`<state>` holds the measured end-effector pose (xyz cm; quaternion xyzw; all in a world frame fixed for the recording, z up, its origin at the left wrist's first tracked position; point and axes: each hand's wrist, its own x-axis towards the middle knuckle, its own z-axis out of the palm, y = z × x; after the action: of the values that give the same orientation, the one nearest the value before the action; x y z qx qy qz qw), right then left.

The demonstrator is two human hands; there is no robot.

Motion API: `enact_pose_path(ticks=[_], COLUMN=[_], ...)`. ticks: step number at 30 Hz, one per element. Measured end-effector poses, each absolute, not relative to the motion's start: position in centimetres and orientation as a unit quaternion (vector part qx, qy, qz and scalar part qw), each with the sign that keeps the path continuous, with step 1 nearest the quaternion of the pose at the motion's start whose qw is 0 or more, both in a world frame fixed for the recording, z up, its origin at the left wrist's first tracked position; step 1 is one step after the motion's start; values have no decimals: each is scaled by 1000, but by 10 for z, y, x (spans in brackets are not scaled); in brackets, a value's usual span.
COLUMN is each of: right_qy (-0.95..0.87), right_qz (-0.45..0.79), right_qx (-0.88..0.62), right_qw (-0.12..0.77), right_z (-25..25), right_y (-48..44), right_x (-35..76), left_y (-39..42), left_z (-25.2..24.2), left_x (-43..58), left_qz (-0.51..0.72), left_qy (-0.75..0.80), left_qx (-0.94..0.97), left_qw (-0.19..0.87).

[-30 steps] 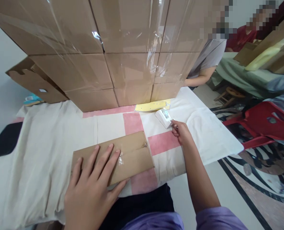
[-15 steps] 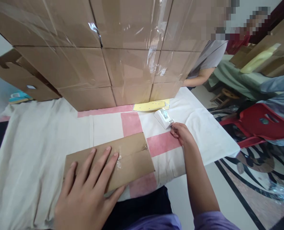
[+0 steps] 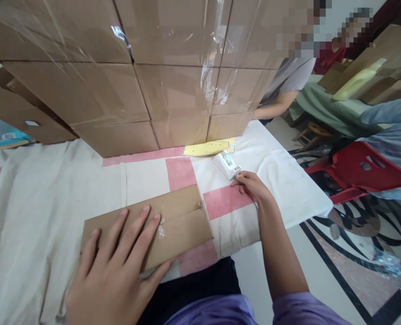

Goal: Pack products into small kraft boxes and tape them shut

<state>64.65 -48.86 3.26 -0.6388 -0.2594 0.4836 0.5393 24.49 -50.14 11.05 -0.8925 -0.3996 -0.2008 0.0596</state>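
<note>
My left hand (image 3: 114, 266) lies with fingers spread flat on a closed cardboard box (image 3: 183, 225), its thumb along the near edge. Small pieces of clear tape show on the box's top near my fingertips. To the right, my right hand (image 3: 251, 184) is closed in a pinch at the front end of a white tape dispenser (image 3: 226, 165). Thumb and forefinger meet at the tape's end there; the strip itself is barely visible. The dispenser stands on the cloth, with a roll inside it.
A tall stack of taped cartons (image 3: 180, 99) rises behind the dispenser, beside a yellow strip (image 3: 207, 148). An opened carton (image 3: 24, 113) stands at the left. A co-worker's arm (image 3: 278, 106) reaches behind the stack. A red chair (image 3: 369, 167) stands right of the table (image 3: 295, 189).
The view has shifted slightly, so things sit a little further left. My left hand stays on the box, and my right hand stays pinched at the dispenser's front.
</note>
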Motion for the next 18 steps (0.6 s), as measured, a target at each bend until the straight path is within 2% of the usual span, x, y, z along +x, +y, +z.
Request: enact_pose_path(ticks=[12,18], right_qy=[-235,-226], right_qz=[518,513], right_qx=[-600,-593], right_qw=[563,578], right_z=[37,37], right_y=[-494,-493], right_x=[646,644], left_y=[-497,-457], left_z=[108,109], left_x=[245,264], left_qz=[-192,-218], left_qy=[-394,-400], left_qx=[-896,-887], left_qw=[74,67])
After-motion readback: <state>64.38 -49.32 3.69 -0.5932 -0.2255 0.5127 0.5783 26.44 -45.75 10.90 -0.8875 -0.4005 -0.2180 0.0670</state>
